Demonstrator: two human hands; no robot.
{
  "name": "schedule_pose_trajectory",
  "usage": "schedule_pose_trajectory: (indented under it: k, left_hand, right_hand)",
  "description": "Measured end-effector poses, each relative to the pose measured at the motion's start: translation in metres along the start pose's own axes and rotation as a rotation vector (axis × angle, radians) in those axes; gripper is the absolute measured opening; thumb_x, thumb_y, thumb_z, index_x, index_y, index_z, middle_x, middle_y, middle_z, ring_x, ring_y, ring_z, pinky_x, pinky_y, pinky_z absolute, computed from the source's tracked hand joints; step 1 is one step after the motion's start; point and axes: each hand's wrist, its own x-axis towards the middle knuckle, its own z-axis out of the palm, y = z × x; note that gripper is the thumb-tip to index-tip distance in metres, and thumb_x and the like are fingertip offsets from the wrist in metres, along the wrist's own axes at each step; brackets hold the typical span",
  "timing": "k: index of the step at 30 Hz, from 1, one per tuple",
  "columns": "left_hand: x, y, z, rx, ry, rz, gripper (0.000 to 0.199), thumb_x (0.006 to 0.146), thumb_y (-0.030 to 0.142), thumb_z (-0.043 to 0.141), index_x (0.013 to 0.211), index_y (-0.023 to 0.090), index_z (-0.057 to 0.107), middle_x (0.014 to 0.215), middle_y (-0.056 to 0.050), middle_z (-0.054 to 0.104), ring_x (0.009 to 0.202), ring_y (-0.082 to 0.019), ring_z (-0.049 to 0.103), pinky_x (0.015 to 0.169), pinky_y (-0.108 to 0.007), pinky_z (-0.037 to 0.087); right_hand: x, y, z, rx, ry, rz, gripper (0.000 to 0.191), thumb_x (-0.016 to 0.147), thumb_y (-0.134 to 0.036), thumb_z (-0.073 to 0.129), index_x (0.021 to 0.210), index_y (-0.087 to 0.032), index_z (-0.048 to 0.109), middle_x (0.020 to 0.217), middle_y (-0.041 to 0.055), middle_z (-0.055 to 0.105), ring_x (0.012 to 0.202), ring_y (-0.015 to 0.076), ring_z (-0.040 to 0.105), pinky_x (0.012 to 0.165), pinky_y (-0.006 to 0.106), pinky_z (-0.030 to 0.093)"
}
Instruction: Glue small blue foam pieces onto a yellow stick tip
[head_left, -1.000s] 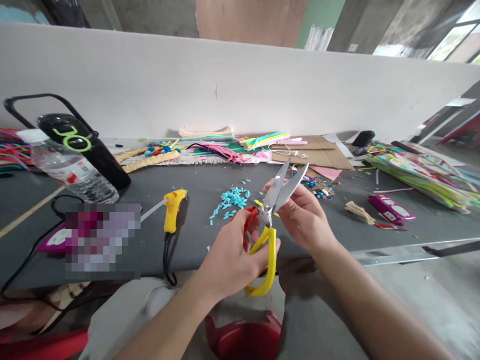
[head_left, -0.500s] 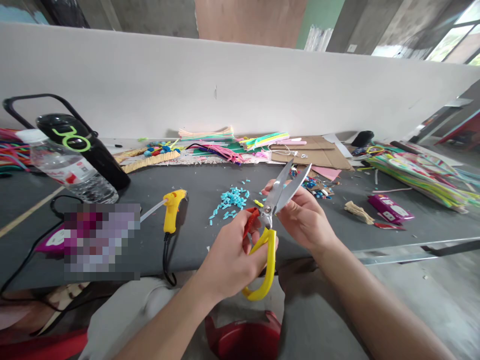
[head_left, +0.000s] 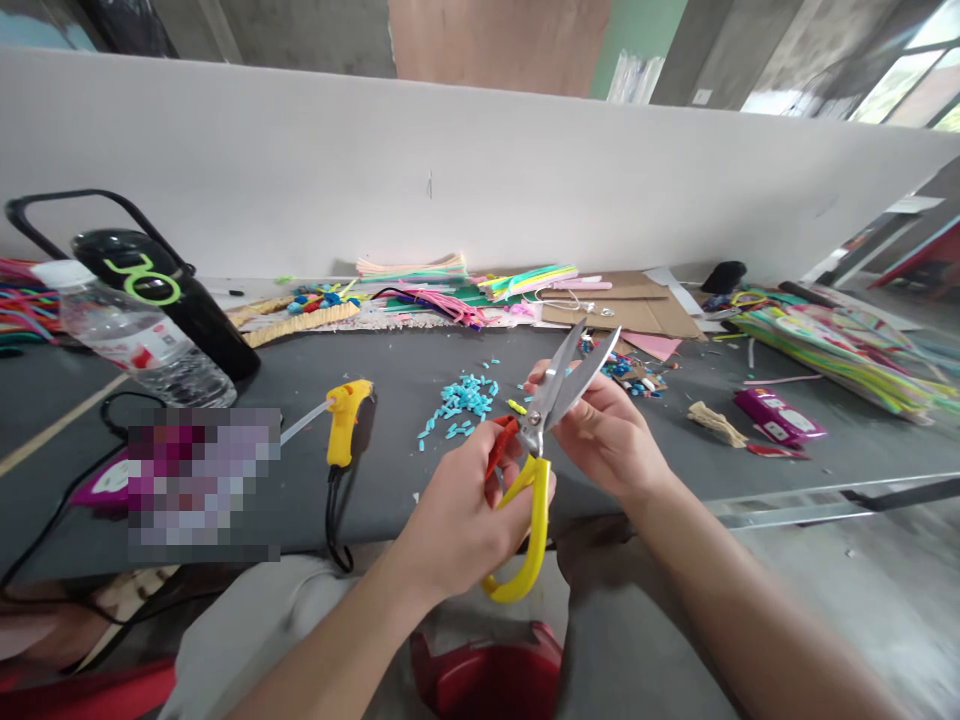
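Note:
Scissors [head_left: 537, 415] with yellow handles and parted blades are held above the table's front edge. My left hand [head_left: 472, 510] is wrapped round their handles, with a red piece [head_left: 501, 445] by its fingers. Behind the blades, my right hand [head_left: 611, 430] has its fingers curled near the metal; whatever its fingertips pinch is hidden or too small to make out. Small blue pieces [head_left: 466, 397] lie in a pile just beyond my left hand. A short yellow piece [head_left: 517, 407] shows beside the scissors' pivot.
A yellow glue gun [head_left: 342, 425] lies left of the pile. Farther left are a clear bottle [head_left: 142, 340] and a black flask [head_left: 180, 310]. Bundled pipe cleaners [head_left: 847, 360], a purple packet [head_left: 778, 417] and a beige scrap [head_left: 716, 423] lie right. Cardboard [head_left: 630, 305] rests at the back.

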Motion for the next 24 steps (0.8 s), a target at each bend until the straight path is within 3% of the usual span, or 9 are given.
schedule_pose_trajectory:
  k: [24]
  left_hand:
    - [0.0001, 0.0007, 0.001, -0.043, -0.014, 0.02, 0.024, 0.09, 0.04, 0.062, 0.103, 0.021, 0.054, 0.082, 0.002, 0.054, 0.066, -0.01, 0.044, 0.059, -0.023, 0.038]
  right_hand:
    - [-0.0008, -0.0009, 0.0007, -0.01, 0.026, -0.002, 0.012, 0.083, -0.034, 0.077, 0.093, -0.027, 0.074, 0.113, 0.0036, 0.067, 0.091, 0.0173, 0.06, 0.08, 0.032, 0.053]
